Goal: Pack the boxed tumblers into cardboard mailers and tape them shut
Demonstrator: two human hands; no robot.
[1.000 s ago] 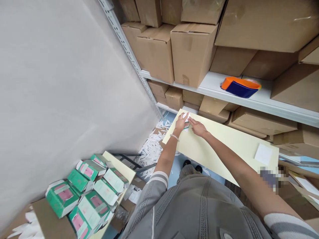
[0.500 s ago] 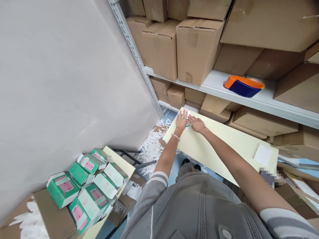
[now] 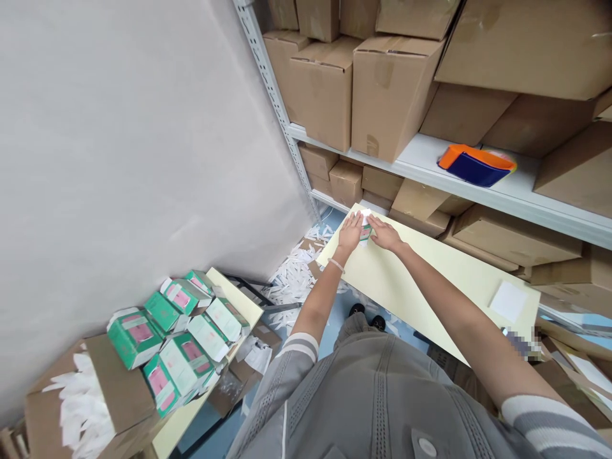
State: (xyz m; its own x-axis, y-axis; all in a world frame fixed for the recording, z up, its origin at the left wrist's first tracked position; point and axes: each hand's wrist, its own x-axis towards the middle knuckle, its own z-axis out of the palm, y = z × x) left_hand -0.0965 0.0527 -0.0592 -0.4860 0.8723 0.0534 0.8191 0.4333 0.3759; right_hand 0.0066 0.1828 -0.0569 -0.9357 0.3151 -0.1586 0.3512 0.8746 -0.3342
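A small green and white carton (image 3: 365,233) with raised white flaps lies near the far left end of the pale yellow table (image 3: 421,280). My left hand (image 3: 350,232) rests along its left side with the fingers stretched out, partly covering it. From the right, my right hand (image 3: 384,233) reaches the carton's edge with straight fingers. Both hands are open and touch the carton without wrapping round it. Its far side is partly hidden by my fingers.
Several green and white cartons (image 3: 186,357) crowd a side table at lower left, beside a cardboard box (image 3: 124,382) of white pieces. Paper scraps (image 3: 294,277) cover the floor. A shelf (image 3: 411,162) holds brown boxes and an orange-blue bin (image 3: 478,166). A white sheet (image 3: 508,300) lies at right.
My right hand has shifted away from my left, uncovering more of the green carton between them. The whole view has turned slightly left.
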